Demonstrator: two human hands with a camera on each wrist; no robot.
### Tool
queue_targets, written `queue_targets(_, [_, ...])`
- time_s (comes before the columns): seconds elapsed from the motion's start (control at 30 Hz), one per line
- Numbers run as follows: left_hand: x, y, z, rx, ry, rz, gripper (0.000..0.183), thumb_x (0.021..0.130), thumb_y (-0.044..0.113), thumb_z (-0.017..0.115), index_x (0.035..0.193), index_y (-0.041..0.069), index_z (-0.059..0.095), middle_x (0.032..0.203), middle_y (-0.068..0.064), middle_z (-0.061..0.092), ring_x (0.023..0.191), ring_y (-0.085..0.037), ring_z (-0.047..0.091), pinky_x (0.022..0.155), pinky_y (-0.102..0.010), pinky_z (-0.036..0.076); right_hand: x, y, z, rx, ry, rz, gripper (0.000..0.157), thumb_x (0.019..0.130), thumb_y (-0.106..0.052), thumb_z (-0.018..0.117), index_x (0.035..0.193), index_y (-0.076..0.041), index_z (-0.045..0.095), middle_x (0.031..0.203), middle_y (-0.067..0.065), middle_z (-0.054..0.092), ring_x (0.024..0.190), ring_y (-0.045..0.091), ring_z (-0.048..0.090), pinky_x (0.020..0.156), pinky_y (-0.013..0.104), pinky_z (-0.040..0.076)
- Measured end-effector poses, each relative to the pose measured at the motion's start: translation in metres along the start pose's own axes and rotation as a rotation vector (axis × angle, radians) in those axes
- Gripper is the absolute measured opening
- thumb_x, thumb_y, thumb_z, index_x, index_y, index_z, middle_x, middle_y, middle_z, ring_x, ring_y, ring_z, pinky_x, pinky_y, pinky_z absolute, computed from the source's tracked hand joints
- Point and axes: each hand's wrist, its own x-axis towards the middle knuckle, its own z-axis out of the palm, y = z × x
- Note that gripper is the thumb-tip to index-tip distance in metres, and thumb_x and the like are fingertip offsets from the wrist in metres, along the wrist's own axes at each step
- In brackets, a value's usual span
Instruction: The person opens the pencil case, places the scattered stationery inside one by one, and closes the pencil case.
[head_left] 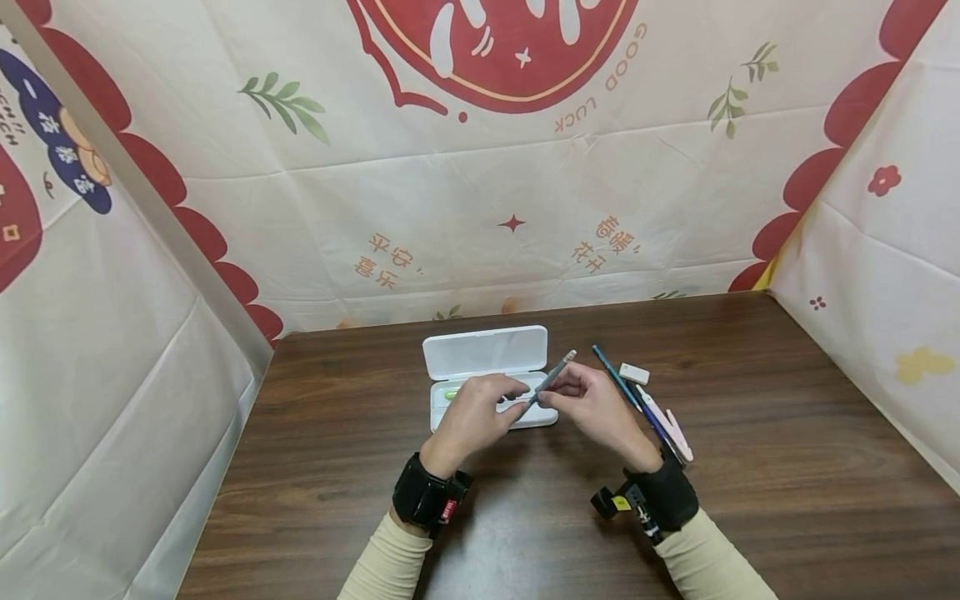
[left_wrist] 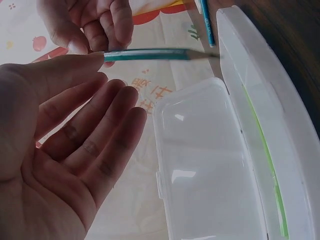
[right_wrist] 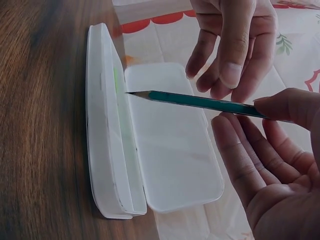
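My right hand (head_left: 596, 408) pinches a teal pencil (right_wrist: 200, 102) between thumb and fingers, its sharpened tip slanting down towards a white pencil case (head_left: 486, 353). My left hand (head_left: 480, 412) is beside the pencil's lower part, fingers loosely bent and spread. In the left wrist view its thumb (left_wrist: 75, 67) overlaps the pencil; in the right wrist view a small gap appears between them. The case lies with its lid raised, and a bright green strip (left_wrist: 265, 145) shows inside. My left hand partly hides the case in the head view.
Right of my right hand lie a blue pencil (head_left: 611, 371), a white eraser (head_left: 634, 373), a dark blue pen-like stick (head_left: 658, 429) and a pale pink long item (head_left: 675, 433). A printed cloth (head_left: 480, 200) hangs behind the brown table (head_left: 322, 467).
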Motion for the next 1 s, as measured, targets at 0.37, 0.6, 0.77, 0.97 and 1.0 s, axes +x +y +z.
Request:
queue_targets(0.37, [0.0006, -0.0001, -0.0010, -0.003, 0.019, 0.011, 0.014, 0.081, 0.012, 0.070, 0.094, 0.007, 0.074, 0.088, -0.007, 0.075, 0.079, -0.014, 0.067, 0.069, -0.030, 0.057, -0.0005, -0.0020, 0.0018, 0.033, -0.001, -0.007, 0.021, 0.084, -0.015, 0.069, 0.099, -0.001, 0.062, 0.094, 0.018, 0.071, 0.083, 0.019, 0.069, 0.071, 0.041, 0.058])
queue_targets(0.6, [0.0003, 0.0002, -0.0008, -0.010, 0.022, 0.010, 0.011, 0.082, 0.011, 0.069, 0.093, 0.009, 0.074, 0.087, -0.002, 0.075, 0.077, -0.010, 0.067, 0.066, -0.027, 0.056, -0.0016, -0.0036, 0.0016, 0.085, -0.009, -0.014, 0.025, 0.085, -0.016, 0.069, 0.101, 0.001, 0.061, 0.097, 0.022, 0.070, 0.086, 0.021, 0.069, 0.072, 0.031, 0.058])
queue_targets(0.77, [0.0001, -0.0005, -0.0003, -0.035, 0.026, 0.007, 0.012, 0.082, 0.009, 0.070, 0.093, 0.008, 0.074, 0.087, -0.003, 0.075, 0.077, -0.011, 0.067, 0.066, -0.030, 0.058, -0.0020, -0.0040, 0.0017, 0.119, -0.012, -0.015, 0.027, 0.085, -0.015, 0.068, 0.102, 0.004, 0.060, 0.098, 0.024, 0.069, 0.089, 0.022, 0.068, 0.073, 0.025, 0.057])
queue_targets(0.97, [0.0007, -0.0011, 0.0001, -0.072, 0.031, 0.011, 0.012, 0.081, 0.006, 0.070, 0.092, 0.007, 0.074, 0.087, -0.005, 0.074, 0.077, -0.011, 0.067, 0.067, -0.033, 0.059, -0.0020, -0.0034, 0.0025, 0.153, -0.007, -0.014, 0.027, 0.085, -0.013, 0.068, 0.103, 0.005, 0.059, 0.100, 0.026, 0.068, 0.091, 0.023, 0.068, 0.074, 0.027, 0.058])
queue_targets(1.0, [0.0009, -0.0011, 0.0000, -0.078, 0.031, 0.013, 0.012, 0.081, 0.006, 0.070, 0.092, 0.007, 0.074, 0.088, -0.005, 0.074, 0.077, -0.012, 0.067, 0.067, -0.032, 0.059, -0.0019, -0.0033, 0.0027, 0.156, -0.006, -0.012, 0.027, 0.085, -0.014, 0.068, 0.103, 0.005, 0.059, 0.100, 0.027, 0.068, 0.091, 0.023, 0.068, 0.075, 0.030, 0.058])
